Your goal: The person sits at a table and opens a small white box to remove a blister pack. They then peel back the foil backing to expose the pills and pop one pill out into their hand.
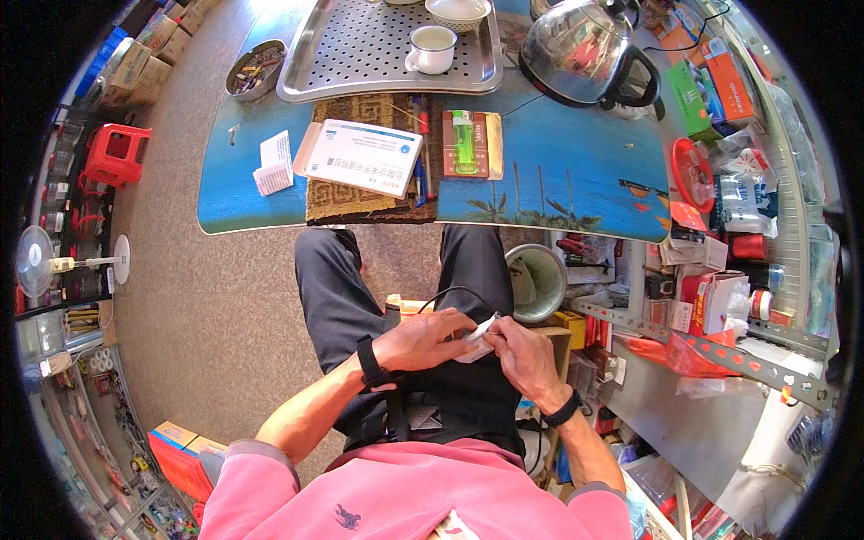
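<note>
Over my lap, both hands meet at a small white crumpled packet (478,345); whether it is paper or plastic I cannot tell. My left hand (432,339) grips its left side with bent fingers. The right hand (530,358) pinches the packet's upper right edge between thumb and fingers. A black cord (459,289) curves just above the hands. Beyond my knees, on the table (250,209), a white medicine carton (364,158) bearing writing lies with its end flap out. Left of it stands a folded printed leaflet (275,162).
A green lighter (464,142) rests on a cigarette pack (482,169) beside some pens (422,175). Farther back are an ashtray with butts (256,71), a perforated metal tray (351,61), an enamel mug (432,50) and a steel kettle (574,54). A metal bin (540,283) stands by my right knee.
</note>
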A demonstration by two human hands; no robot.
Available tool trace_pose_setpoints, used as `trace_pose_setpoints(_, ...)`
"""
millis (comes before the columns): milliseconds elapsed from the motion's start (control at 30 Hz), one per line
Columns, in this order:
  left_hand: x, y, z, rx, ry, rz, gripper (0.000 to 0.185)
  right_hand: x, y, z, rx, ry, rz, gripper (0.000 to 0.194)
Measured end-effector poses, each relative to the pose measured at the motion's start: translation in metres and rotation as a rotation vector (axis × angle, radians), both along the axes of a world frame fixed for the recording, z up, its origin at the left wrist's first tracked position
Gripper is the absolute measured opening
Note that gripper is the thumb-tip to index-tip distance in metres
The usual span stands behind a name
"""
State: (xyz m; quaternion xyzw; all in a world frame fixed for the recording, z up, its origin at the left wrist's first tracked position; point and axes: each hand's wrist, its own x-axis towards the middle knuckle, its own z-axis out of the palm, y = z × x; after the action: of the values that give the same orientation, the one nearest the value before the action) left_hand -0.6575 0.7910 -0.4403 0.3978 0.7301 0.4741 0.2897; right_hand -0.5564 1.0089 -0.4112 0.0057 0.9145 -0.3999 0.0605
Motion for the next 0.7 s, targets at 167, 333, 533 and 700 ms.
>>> trace_pose_setpoints(167, 0.014, -0.006, 0.003, -0.236, -0.101, 0.013, 0.039, 0.000, -0.001, -0.007, -0.153, -0.201, -0.074, 0.013)
trace_pose_setpoints(333, 0.015, -0.006, -0.006, -0.094, -0.131, 0.036, 0.035, 0.002, 0.000, -0.008, -0.441, -0.519, -0.189, 0.019)
trace_pose_setpoints(533, 0.017, -0.004, -0.006, -0.115, -0.184, 0.037, 0.037, 0.007, 0.004, -0.022, -0.770, -0.564, -0.272, 0.020)
trace_pose_setpoints(700, 0.017, -0.004, -0.012, -0.096, -0.215, 0.044, 0.041, 0.011, 0.005, -0.026, -0.750, -0.451, -0.195, 0.017)
